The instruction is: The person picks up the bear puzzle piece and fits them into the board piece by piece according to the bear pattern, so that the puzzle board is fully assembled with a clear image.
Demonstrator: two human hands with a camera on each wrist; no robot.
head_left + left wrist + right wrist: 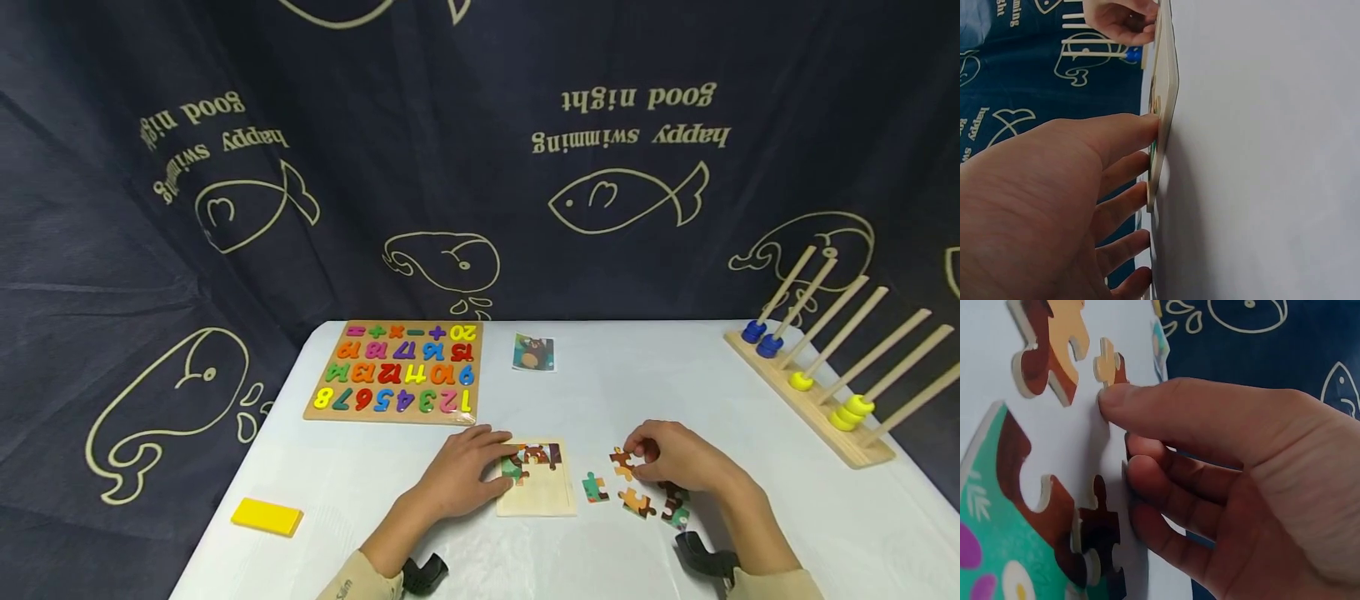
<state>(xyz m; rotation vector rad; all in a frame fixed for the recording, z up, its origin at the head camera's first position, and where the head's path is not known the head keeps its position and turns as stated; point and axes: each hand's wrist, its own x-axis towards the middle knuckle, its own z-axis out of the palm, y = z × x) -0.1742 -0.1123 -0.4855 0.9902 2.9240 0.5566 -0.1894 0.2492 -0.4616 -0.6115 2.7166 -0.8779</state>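
A wooden puzzle board (543, 497) lies at the middle front, with several bear-picture pieces (535, 455) fitted along its far side and upper left corner. My left hand (467, 475) rests at the board's left side, thumb against its edge and the other fingers fairly straight. Right of the board, my right hand (678, 457) pinches a brown and orange puzzle piece (622, 462) at its right edge; in the right wrist view the thumb covers part of this piece (1107, 364). Loose around that hand lie a green piece (596, 487), an orange-brown piece (637, 503) and brown-green ones (675, 510).
A small bear picture card (534, 355) lies behind the board. Back left is a number board (405, 417) with coloured digits. A wooden peg stand (862, 446) with blue and yellow rings stands at the right. A yellow block (267, 517) lies front left.
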